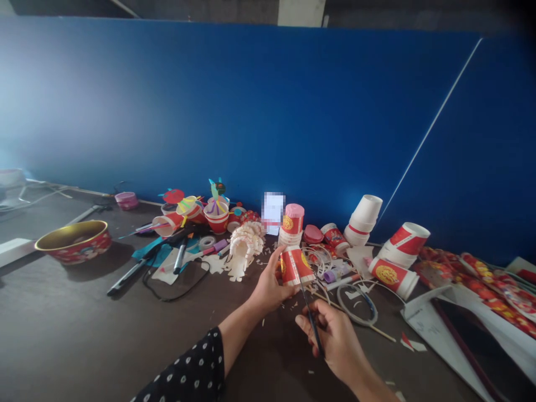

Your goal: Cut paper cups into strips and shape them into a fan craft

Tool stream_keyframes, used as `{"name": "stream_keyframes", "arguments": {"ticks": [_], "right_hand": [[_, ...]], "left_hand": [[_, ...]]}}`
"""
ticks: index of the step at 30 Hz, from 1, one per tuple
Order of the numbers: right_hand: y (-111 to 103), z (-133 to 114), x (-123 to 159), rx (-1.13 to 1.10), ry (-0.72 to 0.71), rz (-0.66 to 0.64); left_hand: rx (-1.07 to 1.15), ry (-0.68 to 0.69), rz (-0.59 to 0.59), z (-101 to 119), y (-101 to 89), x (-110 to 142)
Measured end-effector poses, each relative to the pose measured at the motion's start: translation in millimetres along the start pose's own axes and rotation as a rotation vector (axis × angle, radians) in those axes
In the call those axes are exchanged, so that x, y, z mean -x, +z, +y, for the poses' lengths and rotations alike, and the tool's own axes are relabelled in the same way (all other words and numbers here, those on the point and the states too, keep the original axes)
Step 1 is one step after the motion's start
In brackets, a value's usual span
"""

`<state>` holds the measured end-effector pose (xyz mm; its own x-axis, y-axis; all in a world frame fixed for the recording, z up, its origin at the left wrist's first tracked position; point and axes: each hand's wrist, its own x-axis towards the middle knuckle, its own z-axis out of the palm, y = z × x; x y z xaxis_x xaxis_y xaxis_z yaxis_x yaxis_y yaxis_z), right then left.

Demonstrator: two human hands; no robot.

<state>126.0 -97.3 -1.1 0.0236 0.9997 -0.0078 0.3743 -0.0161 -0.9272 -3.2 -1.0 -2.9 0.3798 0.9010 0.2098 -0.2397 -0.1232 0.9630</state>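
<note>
My left hand grips a red-and-white paper cup printed with a gold emblem, holding it tilted above the table. My right hand holds a pair of black-handled scissors, whose thin blades reach up to the cup's lower edge. Just behind the cup stands a stack of paper cups with a pink top. To the left of my left hand lies a curled, fringed paper-cup cutting. Paper scraps are scattered on the dark table below my hands.
A blue wall runs behind the table. Further back are decorated paper cups, markers, a tape roll and a gold-lined red bowl. White and red cups, a wire ring and red patterned paper lie right.
</note>
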Motion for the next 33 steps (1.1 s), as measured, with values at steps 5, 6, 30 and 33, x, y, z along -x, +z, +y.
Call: {"name": "stream_keyframes", "arguments": {"ticks": [5, 6, 30, 33], "right_hand": [[0, -1, 0, 0.007, -0.002, 0.003], [0, -1, 0, 0.003, -0.003, -0.002], [1, 0, -2, -0.135, -0.038, -0.006], [1, 1, -2, -0.122, -0.051, -0.009]], "left_hand": [[-0.008, 0.001, -0.008, -2, -1.5, 0], [-0.002, 0.003, -0.022, -2, -1.5, 1], [0.014, 0.071, -0.114, -13, 4.3, 4], [0.021, 0.072, -0.117, -12, 4.8, 4]]}}
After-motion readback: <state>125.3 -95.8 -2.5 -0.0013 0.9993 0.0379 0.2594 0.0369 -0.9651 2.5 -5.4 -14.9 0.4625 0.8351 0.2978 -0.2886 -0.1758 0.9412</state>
